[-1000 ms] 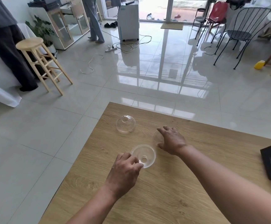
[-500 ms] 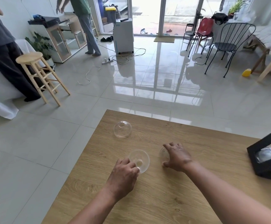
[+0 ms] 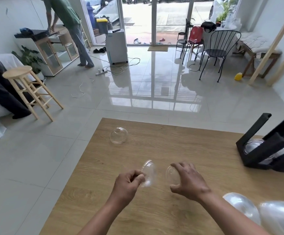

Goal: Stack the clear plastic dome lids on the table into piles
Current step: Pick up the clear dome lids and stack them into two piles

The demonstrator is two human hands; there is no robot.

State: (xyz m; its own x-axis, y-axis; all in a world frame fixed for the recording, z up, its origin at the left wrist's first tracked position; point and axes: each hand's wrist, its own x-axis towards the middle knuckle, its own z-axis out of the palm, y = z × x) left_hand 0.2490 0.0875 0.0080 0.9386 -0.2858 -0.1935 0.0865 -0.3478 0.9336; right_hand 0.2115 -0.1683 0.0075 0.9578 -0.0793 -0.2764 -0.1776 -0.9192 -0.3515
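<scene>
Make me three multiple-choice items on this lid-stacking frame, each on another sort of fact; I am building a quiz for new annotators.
1. Where does the loose dome lid that no hand touches lie?
A. near the table's far left corner
B. on the wooden stool
C. inside the black holder

2. How many dome lids do the hands hold between them?
A. none
B. two
C. four

3. How is the left hand's lid held?
A. flat on the table
B. lifted and tilted on edge
C. nested in the right hand's lid

Key: 1 A, the loose dome lid sits alone near the far left corner of the table. 2 B, the left hand pinches one lid and the right hand grips another. 3 B, it stands on edge, apart from the other lid.
</scene>
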